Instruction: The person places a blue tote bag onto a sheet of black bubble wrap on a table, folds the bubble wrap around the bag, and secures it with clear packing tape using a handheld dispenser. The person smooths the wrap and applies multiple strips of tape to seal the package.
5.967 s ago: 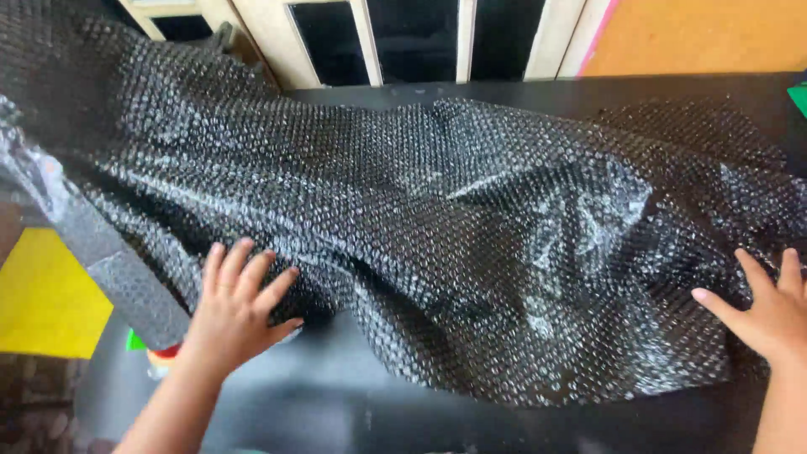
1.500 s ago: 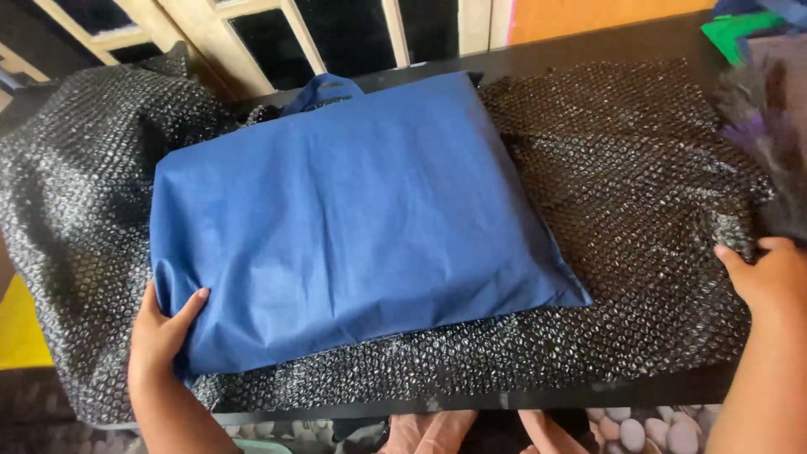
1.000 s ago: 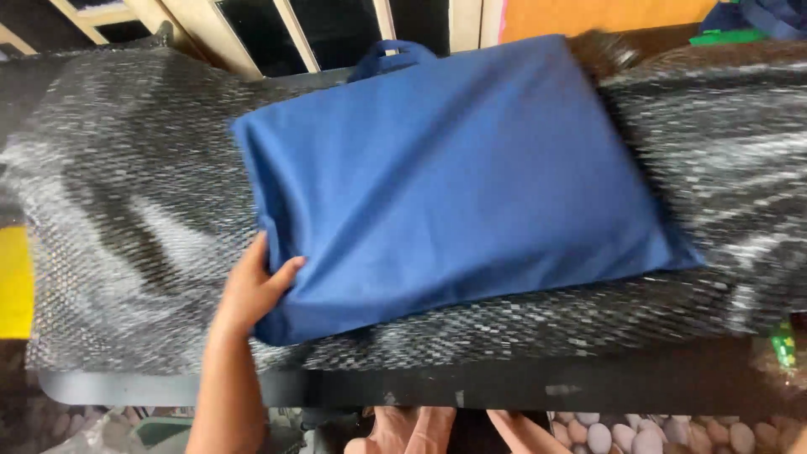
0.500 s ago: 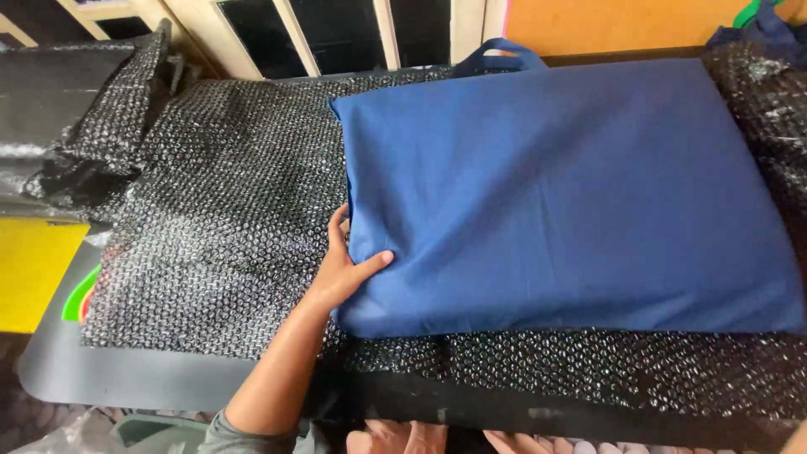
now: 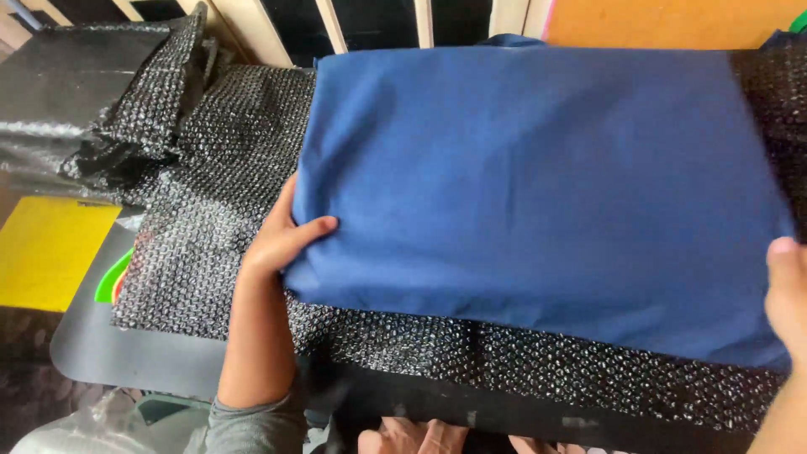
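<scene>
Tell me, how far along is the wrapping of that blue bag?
Done: the black bubble-wrap sheet is spread on the dark table, and the flat blue fabric bag lies on it. In hand: the left hand grips the bag's near left corner; the right hand touches its right edge. Left: no wrap covers the bag's top yet.

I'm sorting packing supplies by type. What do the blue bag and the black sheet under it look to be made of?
Blue bag: matte woven or non-woven fabric, judging by soft creases and no shine. Black sheet: glossy plastic bubble wrap, shown by rows of small glinting bubbles.
</scene>
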